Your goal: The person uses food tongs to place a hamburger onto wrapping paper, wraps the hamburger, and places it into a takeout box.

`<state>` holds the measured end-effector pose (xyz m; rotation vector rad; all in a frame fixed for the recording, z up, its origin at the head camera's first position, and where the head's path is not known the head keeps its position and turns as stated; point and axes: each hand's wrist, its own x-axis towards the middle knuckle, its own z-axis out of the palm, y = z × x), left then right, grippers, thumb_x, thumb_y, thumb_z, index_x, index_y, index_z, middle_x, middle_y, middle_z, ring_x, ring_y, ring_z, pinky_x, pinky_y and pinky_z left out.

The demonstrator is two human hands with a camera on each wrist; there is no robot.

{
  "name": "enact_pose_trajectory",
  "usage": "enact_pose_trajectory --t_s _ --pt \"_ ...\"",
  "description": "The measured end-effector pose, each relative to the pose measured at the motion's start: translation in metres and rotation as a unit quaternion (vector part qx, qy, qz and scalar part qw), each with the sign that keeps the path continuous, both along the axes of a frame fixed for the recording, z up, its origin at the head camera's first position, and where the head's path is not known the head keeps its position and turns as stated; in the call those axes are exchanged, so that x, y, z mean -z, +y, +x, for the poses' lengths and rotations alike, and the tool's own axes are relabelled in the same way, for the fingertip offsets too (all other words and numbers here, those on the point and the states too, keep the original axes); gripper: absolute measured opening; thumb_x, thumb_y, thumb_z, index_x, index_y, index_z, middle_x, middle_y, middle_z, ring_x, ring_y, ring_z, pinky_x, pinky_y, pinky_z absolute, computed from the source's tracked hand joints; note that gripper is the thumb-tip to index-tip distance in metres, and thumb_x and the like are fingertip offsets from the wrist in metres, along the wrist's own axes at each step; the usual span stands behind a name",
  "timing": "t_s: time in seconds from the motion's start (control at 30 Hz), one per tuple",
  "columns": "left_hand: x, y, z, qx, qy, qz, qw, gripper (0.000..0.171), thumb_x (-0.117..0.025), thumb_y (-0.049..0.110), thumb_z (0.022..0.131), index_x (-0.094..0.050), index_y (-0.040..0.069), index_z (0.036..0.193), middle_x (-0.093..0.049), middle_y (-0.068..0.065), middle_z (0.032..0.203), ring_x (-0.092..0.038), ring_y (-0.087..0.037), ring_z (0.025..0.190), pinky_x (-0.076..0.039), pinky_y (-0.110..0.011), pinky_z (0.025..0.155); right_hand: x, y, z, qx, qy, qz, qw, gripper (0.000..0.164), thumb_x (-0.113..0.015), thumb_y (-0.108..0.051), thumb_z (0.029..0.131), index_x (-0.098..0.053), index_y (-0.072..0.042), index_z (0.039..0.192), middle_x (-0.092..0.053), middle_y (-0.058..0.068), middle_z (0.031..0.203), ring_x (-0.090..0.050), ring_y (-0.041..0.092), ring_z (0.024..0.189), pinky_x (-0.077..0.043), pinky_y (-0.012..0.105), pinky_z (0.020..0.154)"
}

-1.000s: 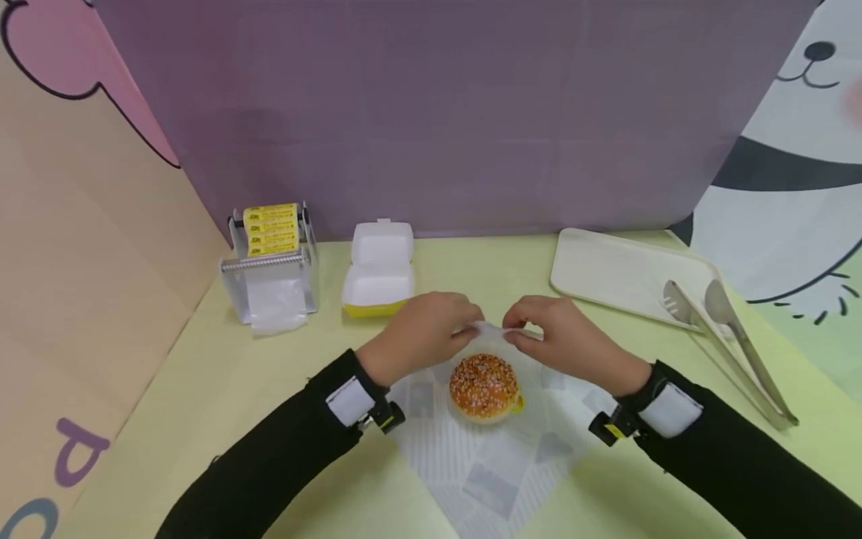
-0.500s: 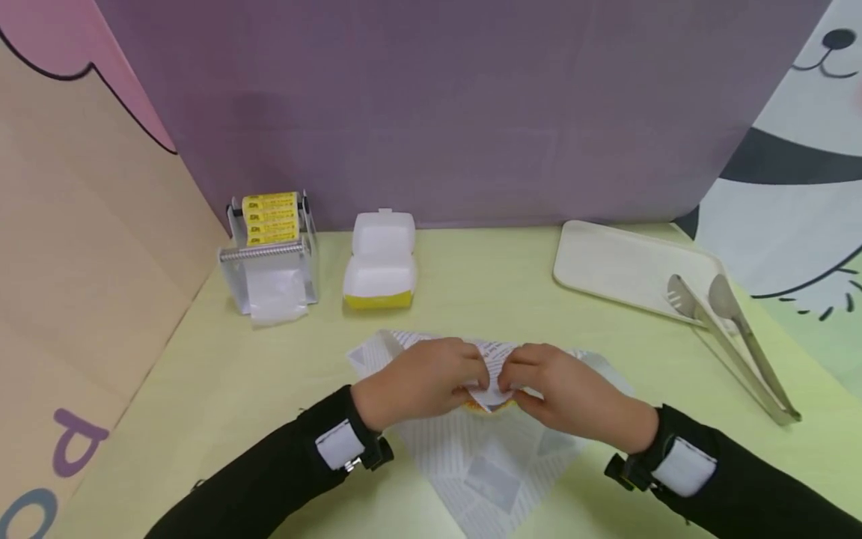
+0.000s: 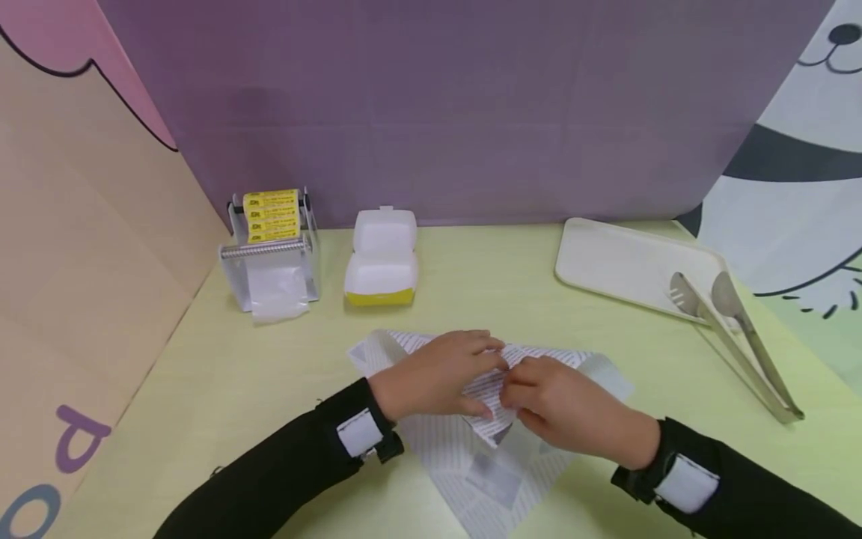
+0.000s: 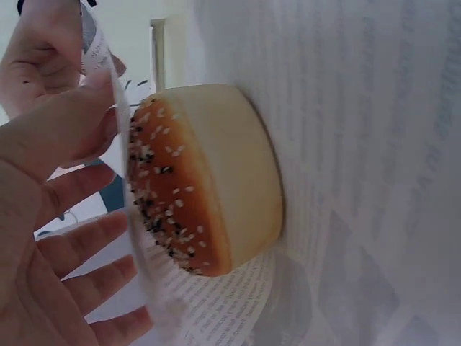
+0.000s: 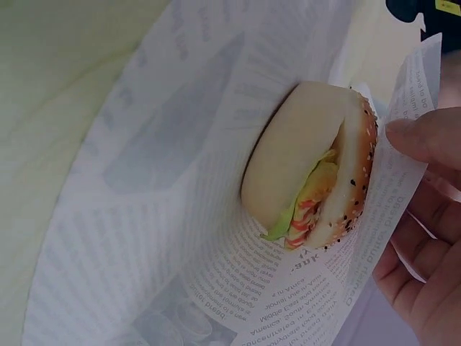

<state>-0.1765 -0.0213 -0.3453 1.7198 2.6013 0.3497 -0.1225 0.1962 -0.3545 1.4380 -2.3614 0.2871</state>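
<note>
A sesame bun burger point(image 4: 209, 180) sits on a sheet of printed wrapping paper point(image 3: 465, 479), whose far corner is folded toward me over its top. In the head view the paper and hands hide the burger; the right wrist view shows lettuce and filling at its side. My left hand point(image 3: 447, 374) rests on the folded flap from the left, its fingers spread and fairly straight. My right hand point(image 3: 569, 408) pinches the flap, thumb point(image 5: 421, 137) on the near face and fingers behind. The flap's tip points toward me between both hands.
Behind the paper stand a yellow-label roll dispenser point(image 3: 269, 251) and an open white and yellow takeaway box point(image 3: 381, 269). At the back right lies a cream tray point(image 3: 619, 262), with metal tongs point(image 3: 737, 344) lying partly over it. A purple panel point(image 3: 431, 112) closes the back.
Both hands have brought the paper's far corner toward me and down over the burger, covering it. My left hand has since loosened its pinch and spread its fingers over the flap.
</note>
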Motion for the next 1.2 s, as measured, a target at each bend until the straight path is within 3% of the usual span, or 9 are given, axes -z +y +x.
enact_pose_trajectory --t_s 0.2,0.57,0.83,1.07,1.2 --pt "0.003 0.005 0.001 -0.01 0.006 -0.057 0.9983 0.073 -0.075 0.05 0.08 -0.051 0.017 0.141 -0.047 -0.006 0.146 -0.04 -0.022 0.136 -0.032 -0.038 0.112 0.002 0.0 0.008 0.023 0.0 0.04 0.999 0.028 -0.082 -0.003 0.066 -0.066 -0.012 0.088 -0.059 -0.002 0.088 -0.057 0.014 0.082 -0.051 0.033 0.073" --pt "0.007 0.009 0.003 -0.018 0.01 -0.06 0.998 0.077 -0.078 0.049 0.077 -0.05 0.017 0.141 -0.046 -0.005 0.147 -0.042 -0.02 0.134 -0.034 -0.038 0.11 0.0 0.0 0.02 0.042 -0.046 0.088 0.994 0.03 -0.086 -0.02 0.071 -0.072 -0.013 0.096 -0.061 -0.003 0.093 -0.057 0.014 0.085 -0.051 0.033 0.078" --pt "0.011 0.013 0.006 -0.02 0.062 -0.068 0.9955 0.072 -0.079 0.044 0.079 -0.049 0.021 0.139 -0.049 -0.004 0.141 -0.048 -0.02 0.127 -0.041 -0.039 0.103 0.004 -0.005 0.03 0.01 -0.041 0.105 0.994 0.025 -0.085 -0.023 0.073 -0.071 -0.016 0.092 -0.058 -0.007 0.087 -0.052 0.009 0.079 -0.048 0.027 0.07" --pt "0.011 0.016 0.009 -0.027 0.115 -0.077 0.99 0.068 -0.079 0.045 0.079 -0.05 0.02 0.135 -0.053 -0.004 0.133 -0.054 -0.021 0.117 -0.044 -0.039 0.098 0.007 -0.015 0.046 -0.039 -0.069 0.189 0.979 0.032 -0.083 -0.041 0.072 -0.067 -0.022 0.091 -0.058 -0.013 0.086 -0.048 0.003 0.074 -0.042 0.02 0.065" --pt "0.011 0.018 0.008 -0.03 0.127 -0.077 0.9885 0.07 -0.079 0.047 0.078 -0.049 0.02 0.134 -0.053 -0.003 0.132 -0.055 -0.022 0.116 -0.045 -0.038 0.096 0.008 -0.02 0.052 -0.048 -0.079 0.203 0.975 0.03 -0.081 -0.042 0.074 -0.064 -0.023 0.09 -0.055 -0.015 0.083 -0.041 0.001 0.069 -0.038 0.017 0.063"
